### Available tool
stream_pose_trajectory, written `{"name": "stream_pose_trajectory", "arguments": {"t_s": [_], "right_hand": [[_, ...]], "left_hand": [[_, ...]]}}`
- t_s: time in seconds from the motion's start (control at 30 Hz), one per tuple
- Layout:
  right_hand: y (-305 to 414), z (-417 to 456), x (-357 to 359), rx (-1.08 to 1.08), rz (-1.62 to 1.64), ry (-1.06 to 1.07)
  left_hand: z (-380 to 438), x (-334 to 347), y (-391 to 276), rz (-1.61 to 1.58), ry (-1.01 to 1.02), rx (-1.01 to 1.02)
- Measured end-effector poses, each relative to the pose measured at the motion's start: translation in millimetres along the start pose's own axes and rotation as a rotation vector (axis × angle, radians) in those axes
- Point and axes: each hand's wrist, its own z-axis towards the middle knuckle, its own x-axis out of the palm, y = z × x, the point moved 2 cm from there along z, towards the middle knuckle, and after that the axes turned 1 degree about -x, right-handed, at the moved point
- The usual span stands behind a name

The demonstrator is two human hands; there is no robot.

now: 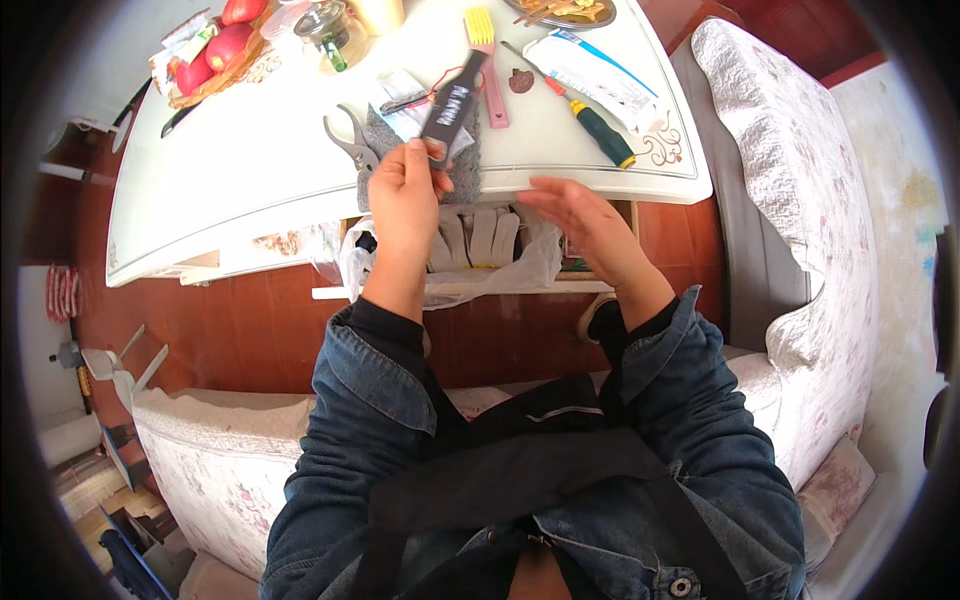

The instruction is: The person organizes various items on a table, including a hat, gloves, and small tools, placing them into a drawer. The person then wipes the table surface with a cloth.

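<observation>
My left hand (407, 187) grips the lower end of a flat black strip (454, 105) with white writing, tilted up over the table. A thin red cord (448, 75) shows beside the strip. Beneath lie a grey cloth (469, 169) and a clear plastic packet (409, 116), partly hidden by the strip and hand. Slip-joint pliers (360, 154), jaws spread, rest left of the hand. My right hand (592, 229) is empty, fingers extended, over the table's front edge. Below both hands, an open drawer (600, 286) holds a plastic bag (540, 251) with white fabric items (491, 238).
A pink brush (495, 97), a green-handled screwdriver (604, 135) and a white-and-blue packet (592, 79) lie at right on the white table (247, 161). Farther back are a metal plate (611, 16), a glass jar (349, 49) and red fruit (229, 46). Covered sofas (817, 172) flank me.
</observation>
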Motion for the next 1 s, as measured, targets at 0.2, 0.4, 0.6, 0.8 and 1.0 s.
{"name": "stream_pose_trajectory", "arguments": {"t_s": [0.2, 0.4, 0.6, 0.8, 1.0], "right_hand": [[16.8, -5.6, 24.8, 0.06, 0.615, 0.133], [17.4, -5.6, 24.1, -0.052, 0.31, 0.011], [14.0, -5.0, 14.1, -0.07, 0.528, -0.146], [10.0, -7.2, -4.2, -0.066, 0.578, -0.111], [10.0, -5.1, 3.3, 0.018, 0.475, -0.151]], "left_hand": [[-29.4, 34.3, 11.0, -0.258, 0.397, -0.153], [-51.3, 45.8, 15.9, -0.14, 0.548, -0.127], [-45.3, 41.0, 6.4, 0.542, 0.452, 0.357], [8.6, -15.7, -12.7, 0.947, -0.215, 0.64], [24.6, -50.3, 5.2, 1.418, -0.364, 0.428]]}}
